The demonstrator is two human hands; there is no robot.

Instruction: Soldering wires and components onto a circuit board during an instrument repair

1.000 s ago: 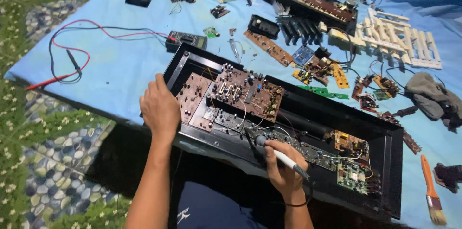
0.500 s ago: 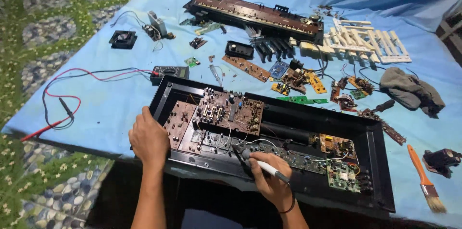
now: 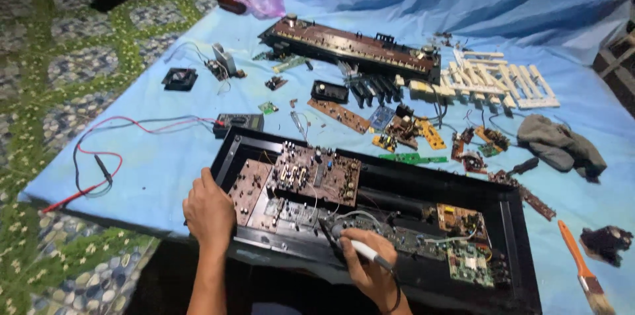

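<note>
Head-camera view: a white-handled soldering tool is gripped in the right hand, its tip lowered onto the brown circuit boards inside the open black rectangular chassis. Since a second ago, the left hand has stayed flat on the chassis edge, holding nothing. Scattered loose boards are seen beyond on the blue cloth.

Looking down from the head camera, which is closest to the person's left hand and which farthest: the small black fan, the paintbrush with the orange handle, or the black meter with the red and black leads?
From the left hand, resting on the open black case's left edge:
1. The black meter, just up on the blue cloth.
2. The small black fan, farther up and left.
3. The paintbrush, far off at the right edge.
</note>
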